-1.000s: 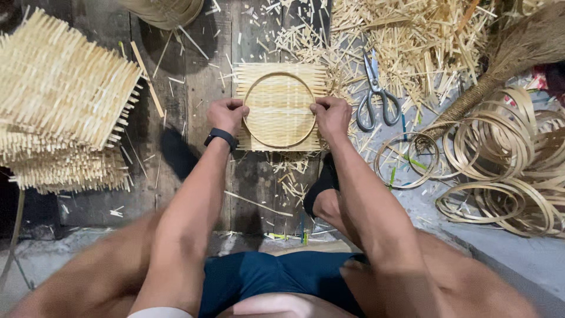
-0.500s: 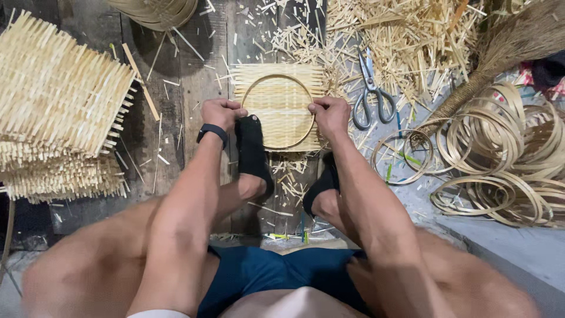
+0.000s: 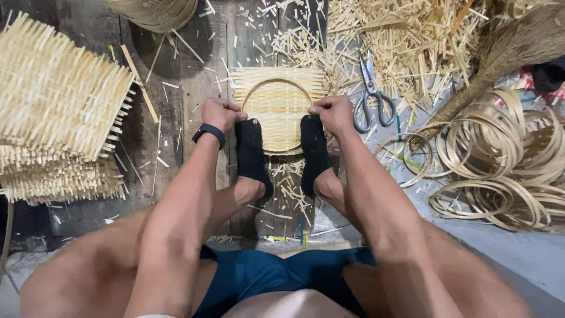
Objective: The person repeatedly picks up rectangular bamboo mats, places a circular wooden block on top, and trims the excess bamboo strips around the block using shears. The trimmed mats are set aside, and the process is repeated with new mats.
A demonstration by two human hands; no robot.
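A square woven bamboo mat (image 3: 276,88) lies on the dark wooden floor with a round bamboo hoop (image 3: 276,82) pressed on top of it. My left hand (image 3: 220,113) grips the hoop's left side and wears a black wristband. My right hand (image 3: 332,113) grips the hoop's right side. Both my feet in black socks (image 3: 252,154) press on the near edge of the mat, just inside my hands.
Stacked woven mats (image 3: 59,112) lie at the left. Scissors (image 3: 371,94) rest right of the mat among loose bamboo splints (image 3: 412,41). Several bamboo hoops (image 3: 500,159) pile at the right, a broom (image 3: 500,65) above them. A woven basket (image 3: 156,12) sits at the top.
Both sock-clad feet have come forward onto the mat's near edge, first the left, then the right. My hands stay on the hoop's sides.
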